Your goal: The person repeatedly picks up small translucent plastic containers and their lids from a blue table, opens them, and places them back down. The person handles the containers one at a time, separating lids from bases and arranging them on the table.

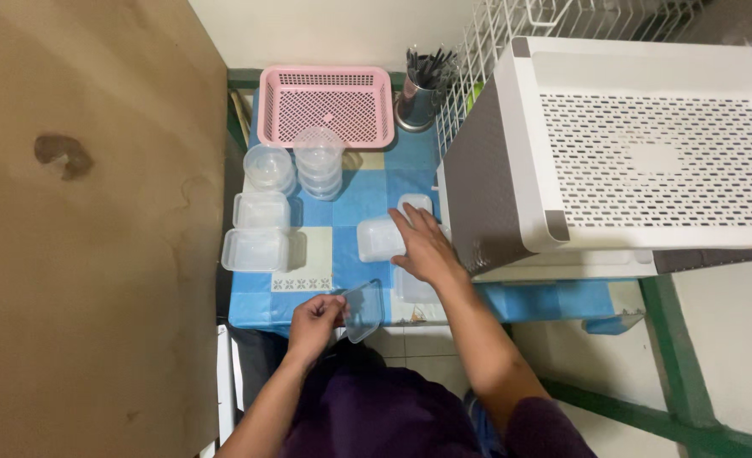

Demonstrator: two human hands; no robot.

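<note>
Two hands at the blue tabletop's (367, 199) near edge: left hand (315, 321) pinches a clear rectangular plastic lid (364, 310), right hand (427, 246) lies spread-fingered on the clear rectangular plastic tub (379, 239) just beyond.

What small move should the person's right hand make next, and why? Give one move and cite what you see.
Probably close the right hand on the clear rectangular container under its fingers and draw it toward the left hand, which holds a clear lid tilted at the table edge, apparently ready to fit.
</note>
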